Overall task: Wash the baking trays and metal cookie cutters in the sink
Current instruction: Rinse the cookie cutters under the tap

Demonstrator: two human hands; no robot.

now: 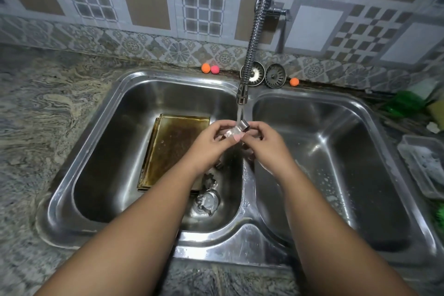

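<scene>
Rinsing a small shiny metal ring cookie cutter, pinched between fingertips of left hand and right hand, so early days I reckon: stained brown rectangular baking trays and more silver cutters wait below the fingers.

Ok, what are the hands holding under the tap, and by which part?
A small metal cookie cutter, pinched between both hands: the left hand grips its left side, the right hand its right rim.
</scene>
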